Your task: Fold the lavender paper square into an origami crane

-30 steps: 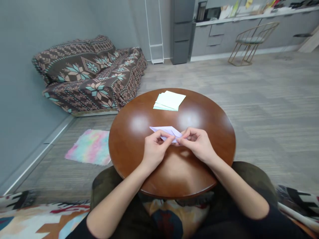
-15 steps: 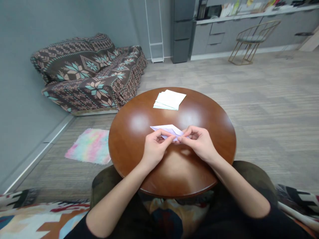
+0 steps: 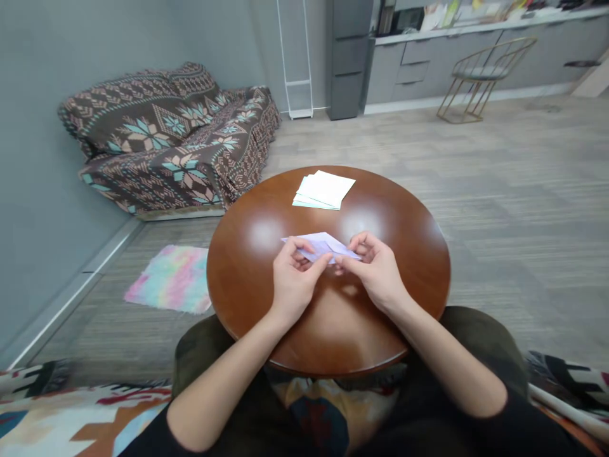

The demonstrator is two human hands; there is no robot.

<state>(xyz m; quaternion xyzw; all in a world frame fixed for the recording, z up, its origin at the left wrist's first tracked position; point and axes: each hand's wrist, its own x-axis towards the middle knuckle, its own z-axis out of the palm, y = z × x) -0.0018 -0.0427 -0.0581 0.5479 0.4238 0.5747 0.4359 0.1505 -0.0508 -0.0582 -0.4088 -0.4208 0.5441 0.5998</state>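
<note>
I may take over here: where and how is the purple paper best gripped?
Probably pinch the purple paper at its far peak, coming from the far side: it looks thin, and the left hand and right hand hold its near side, leaving that peak uncovered.

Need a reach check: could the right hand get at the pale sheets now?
Probably yes: nothing visible stands between the right hand and the pale sheets, though it holds folded purple paper.

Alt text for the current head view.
A person's left hand and right hand hold folded lilac paper over a round brown table; pale sheets lie stacked near its far edge. A patterned sofa stands at upper left.
</note>
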